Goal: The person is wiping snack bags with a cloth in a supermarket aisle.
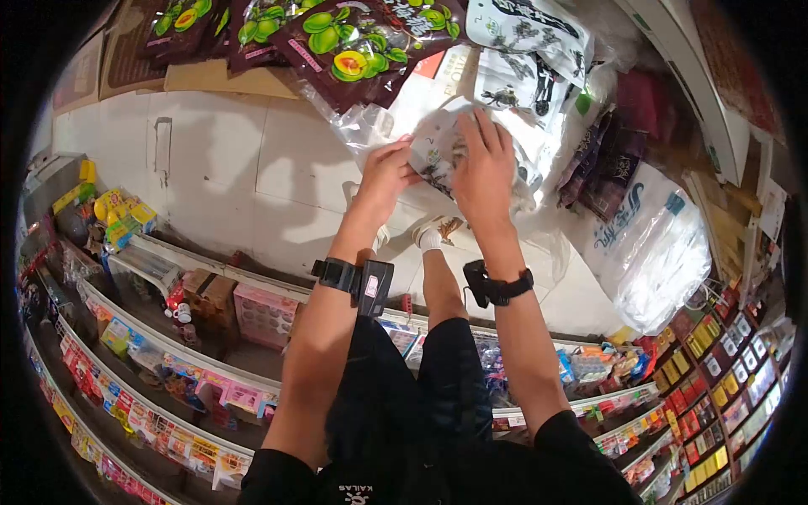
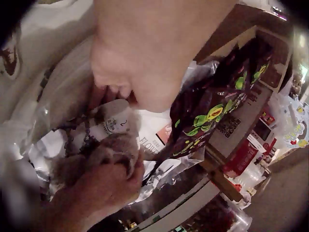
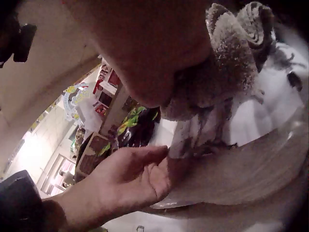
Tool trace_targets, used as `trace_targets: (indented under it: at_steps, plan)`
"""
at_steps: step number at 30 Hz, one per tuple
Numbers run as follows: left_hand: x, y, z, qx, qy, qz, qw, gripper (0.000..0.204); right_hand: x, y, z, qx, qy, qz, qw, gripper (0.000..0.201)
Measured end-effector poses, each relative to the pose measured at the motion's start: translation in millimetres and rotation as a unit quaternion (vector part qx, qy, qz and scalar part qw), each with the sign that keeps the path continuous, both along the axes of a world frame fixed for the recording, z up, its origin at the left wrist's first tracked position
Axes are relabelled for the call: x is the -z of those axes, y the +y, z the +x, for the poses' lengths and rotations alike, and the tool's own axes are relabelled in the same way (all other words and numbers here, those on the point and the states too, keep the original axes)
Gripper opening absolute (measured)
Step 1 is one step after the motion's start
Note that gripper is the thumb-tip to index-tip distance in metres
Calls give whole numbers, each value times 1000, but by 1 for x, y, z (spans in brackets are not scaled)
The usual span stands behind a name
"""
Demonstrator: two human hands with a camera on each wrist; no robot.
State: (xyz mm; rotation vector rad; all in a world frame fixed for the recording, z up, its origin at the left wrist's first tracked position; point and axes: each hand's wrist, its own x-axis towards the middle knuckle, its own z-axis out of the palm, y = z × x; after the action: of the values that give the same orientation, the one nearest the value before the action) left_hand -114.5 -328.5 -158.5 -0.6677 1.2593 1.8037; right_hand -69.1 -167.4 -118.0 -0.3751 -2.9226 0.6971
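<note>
My left hand pinches the edge of a white plastic package with dark printing, its thumb and fingers at the left end. Over the same package, my right hand grips a crumpled grey cloth, which bunches out beyond the fingers in the right wrist view. The cloth lies against the printed surface in the left wrist view. Two similar white packages with black pictures lie just beyond the hands. Dark plum-coloured packets with green fruit pictures sit at the far left of them.
Dark purple packets and a clear-wrapped white bundle are to the right. Cardboard lies under the plum packets. Shelves of packaged goods curve behind the person, and a white panel edge stands at the far right.
</note>
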Motion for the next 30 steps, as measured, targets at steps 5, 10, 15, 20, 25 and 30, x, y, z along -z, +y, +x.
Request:
trace_targets:
  at_steps: [5,10,15,20,25,30]
  plan:
    - [-3,-2,-4,-82,-75,65,992,54,5,-39,-9,-66,18,-40,997,54]
    - [17,-8,2,-57,-88,66,992,44,0,-41,31,-163,-7,-55,985,51]
    - [10,-1,5,41,47,-59,996,34,-4,-25,61,-202,-45,-49,977,50]
    - [6,4,3,-21,-3,12,1000,44,-17,-8,67,-113,-67,0,991,53]
    - [8,6,8,23,68,-2,997,53,-6,-13,27,6,4,-7,1000,56]
    - [6,5,5,-27,4,1,1000,58,5,-30,9,-54,9,-39,998,47]
